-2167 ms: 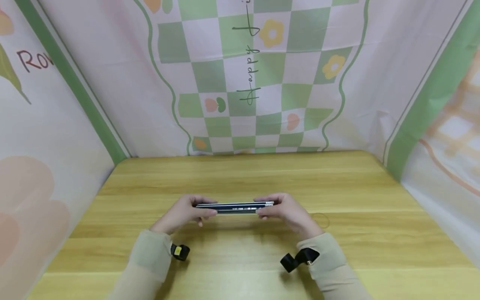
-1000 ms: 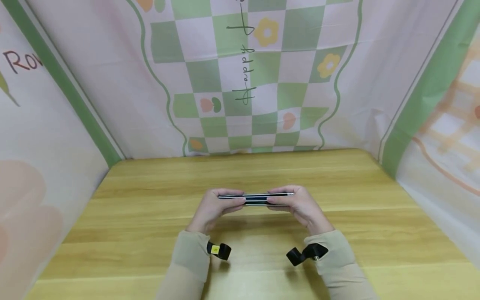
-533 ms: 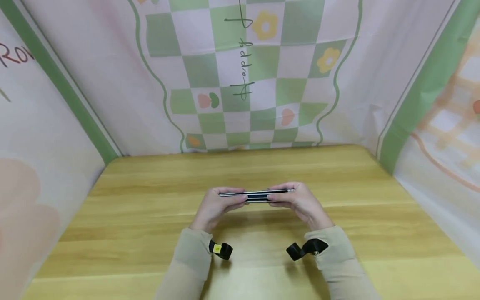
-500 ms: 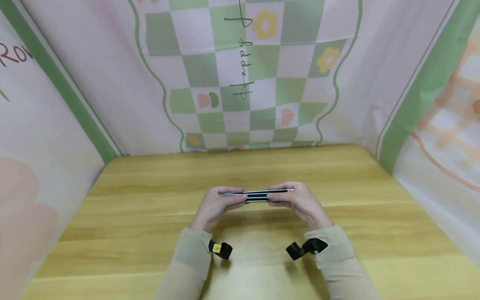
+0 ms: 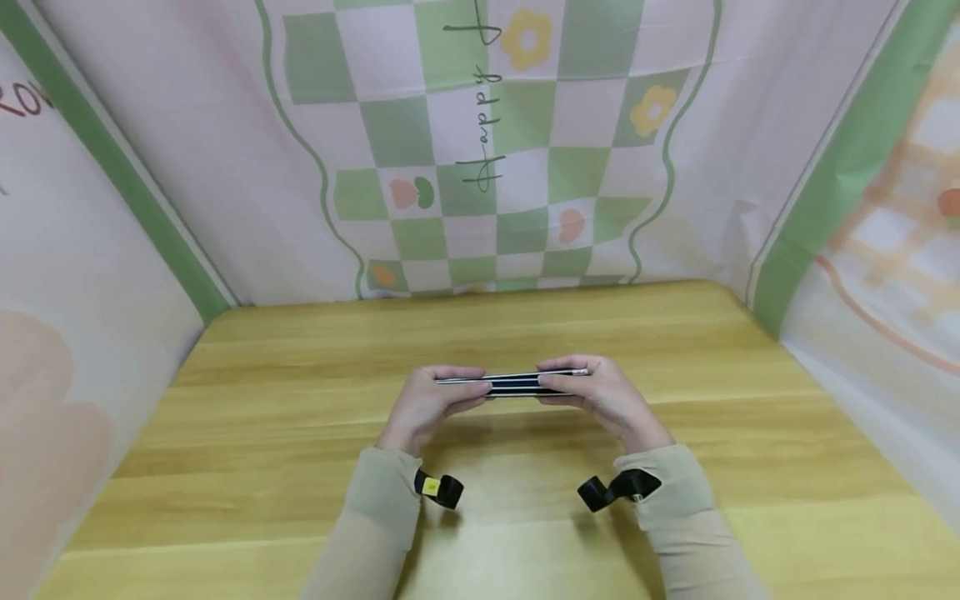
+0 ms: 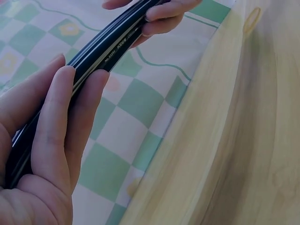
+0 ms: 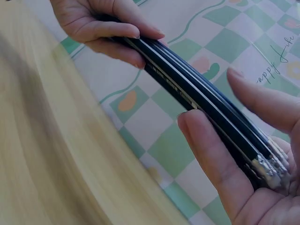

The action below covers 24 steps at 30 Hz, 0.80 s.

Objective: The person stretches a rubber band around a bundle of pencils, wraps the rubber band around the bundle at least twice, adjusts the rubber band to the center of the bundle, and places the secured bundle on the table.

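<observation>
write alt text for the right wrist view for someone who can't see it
A bundle of dark pencils, held near its silvery ends by the right hand and farther along by the left hand. Wooden table at left, green checked backdrop behind.

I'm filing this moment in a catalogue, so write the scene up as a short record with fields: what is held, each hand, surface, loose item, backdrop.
Held: bundle of dark pencils, raised above the table
Pencil count: cannot tell, they overlap
Left hand: grips one end of the bundle
Right hand: grips the other end, where the silver ends are
Surface: wood-grain table
Loose item: thin yellowish loop on the table, seen in the left wrist view
Backdrop: green-and-white checkered cloth with flowers and lettering
</observation>
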{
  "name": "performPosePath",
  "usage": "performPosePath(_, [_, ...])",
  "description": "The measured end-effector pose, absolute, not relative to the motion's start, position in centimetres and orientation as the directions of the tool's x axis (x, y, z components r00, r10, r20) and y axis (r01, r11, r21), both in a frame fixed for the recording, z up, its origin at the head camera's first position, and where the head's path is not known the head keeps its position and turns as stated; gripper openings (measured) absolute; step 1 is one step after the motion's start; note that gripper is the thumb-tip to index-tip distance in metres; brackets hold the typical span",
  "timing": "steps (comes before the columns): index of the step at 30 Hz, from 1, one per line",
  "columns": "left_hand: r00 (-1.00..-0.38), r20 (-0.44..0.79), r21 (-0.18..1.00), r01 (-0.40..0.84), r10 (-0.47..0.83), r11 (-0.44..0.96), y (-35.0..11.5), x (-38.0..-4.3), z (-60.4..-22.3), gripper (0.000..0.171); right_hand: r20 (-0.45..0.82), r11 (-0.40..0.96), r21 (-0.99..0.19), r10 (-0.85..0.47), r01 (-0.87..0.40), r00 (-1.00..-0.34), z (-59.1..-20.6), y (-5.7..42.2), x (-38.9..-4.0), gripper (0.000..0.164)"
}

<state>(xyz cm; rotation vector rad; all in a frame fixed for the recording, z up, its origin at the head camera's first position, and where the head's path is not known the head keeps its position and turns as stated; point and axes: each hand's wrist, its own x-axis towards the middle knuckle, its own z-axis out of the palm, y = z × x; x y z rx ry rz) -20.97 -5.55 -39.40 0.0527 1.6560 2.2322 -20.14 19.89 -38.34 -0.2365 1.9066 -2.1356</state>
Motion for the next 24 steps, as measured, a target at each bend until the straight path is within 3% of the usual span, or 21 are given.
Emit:
performPosePath(4, [-0.933, -0.195, 0.930, -0.274, 0.303, -0.246, -5.5, -21.0, -39.5, 0.036, -0.070, -0.042, -0.995, -0.293, 0.086, -0.953, -38.3, 20.7, -20.0, 0.011])
performPosePath(11, [-0.933, -0.190, 0.927, -0.273, 0.307, -0.257, -5.5, -21.0, -39.4, 0.033, -0.097, 0.179, -0.981, -0.133, 0.073, -0.986, -38.0, 23.2, -19.5, 0.059])
performPosePath(16, [-0.938, -0.186, 0.929, -0.264, 0.291, -0.257, -5.7, -21.1, -39.3, 0.033, -0.091, 0.341, -0.939, -0.098, 0.053, -0.991, -38.3, 25.6, -19.3, 0.053])
performPosePath(21, [-0.935, -0.185, 0.929, -0.266, 0.302, -0.256, -5.8, -21.1, -39.3, 0.035, -0.081, 0.602, -0.799, -0.113, -0.004, -0.990, -39.0, 28.2, -19.1, 0.045])
performPosePath(24, [-0.932, -0.182, 0.929, -0.268, 0.314, -0.255, -5.7, -21.1, -39.3, 0.039, -0.093, 0.672, -0.740, -0.140, -0.025, -0.986, -39.6, 29.3, -18.8, 0.041])
